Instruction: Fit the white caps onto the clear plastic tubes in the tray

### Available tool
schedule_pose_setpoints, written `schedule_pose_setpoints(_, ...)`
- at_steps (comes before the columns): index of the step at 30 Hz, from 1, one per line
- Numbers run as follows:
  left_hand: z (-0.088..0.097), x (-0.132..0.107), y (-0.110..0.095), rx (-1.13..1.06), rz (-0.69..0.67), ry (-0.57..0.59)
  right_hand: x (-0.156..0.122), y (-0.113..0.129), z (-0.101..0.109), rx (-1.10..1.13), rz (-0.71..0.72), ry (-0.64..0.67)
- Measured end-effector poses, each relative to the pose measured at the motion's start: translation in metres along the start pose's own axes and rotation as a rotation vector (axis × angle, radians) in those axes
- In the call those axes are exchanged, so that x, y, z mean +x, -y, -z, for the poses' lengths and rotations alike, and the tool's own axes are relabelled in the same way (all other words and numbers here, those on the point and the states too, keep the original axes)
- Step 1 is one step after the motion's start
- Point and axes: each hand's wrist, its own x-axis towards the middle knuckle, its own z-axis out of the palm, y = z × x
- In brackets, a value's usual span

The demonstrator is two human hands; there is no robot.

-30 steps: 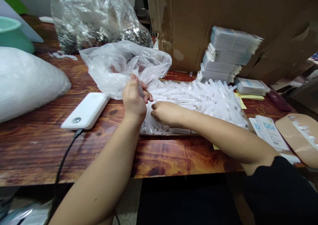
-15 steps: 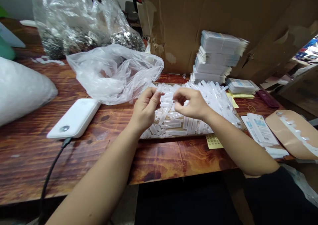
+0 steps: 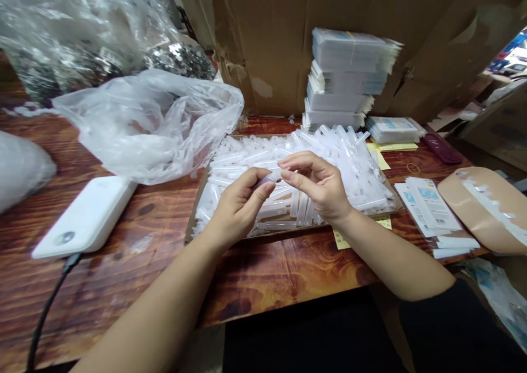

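Above a shallow cardboard tray (image 3: 191,222), my left hand (image 3: 234,208) pinches a small translucent plastic tube (image 3: 269,178) between thumb and forefinger. My right hand (image 3: 323,189) meets it from the other side, its thumb and fingertips closed at the tube's right end. Whether a separate small part sits between those fingertips is too small to tell. Many whitish plastic tubes (image 3: 349,167) fill the tray beneath both hands, heaped higher at the right.
Left of the tray are a white power bank (image 3: 88,213) with a black cable and a crumpled clear plastic bag (image 3: 152,120). Stacked printed cards (image 3: 349,82) rise behind, before a cardboard wall (image 3: 267,43). Loose cards (image 3: 430,205) and a beige curved piece (image 3: 488,211) lie right.
My hands have come together at the tube; before, a gap separated them and the right fingers were curled. The view has shifted, so the table items appear further left.
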Motion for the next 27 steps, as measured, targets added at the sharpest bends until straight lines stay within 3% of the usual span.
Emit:
schedule_pose_setpoints(4,-0.003,-0.002,-0.002,0.038,0.006,0.050,-0.004,-0.005,0.000,0.119,-0.062,-0.029)
schedule_pose_setpoints(7,-0.002,-0.002,-0.005,0.112,-0.006,0.071,-0.005,-0.001,0.004,0.072,-0.094,-0.024)
schedule_pose_setpoints(11,0.002,-0.002,-0.009,0.236,-0.065,0.089,-0.002,0.007,0.015,-0.048,-0.122,0.068)
schedule_pose_setpoints(20,-0.001,-0.007,-0.005,0.409,-0.202,0.092,-0.003,0.008,0.018,0.021,-0.272,0.186)
schedule_pose_setpoints(27,-0.009,-0.006,-0.001,0.515,-0.357,-0.047,0.002,0.025,0.022,-0.083,-0.306,0.248)
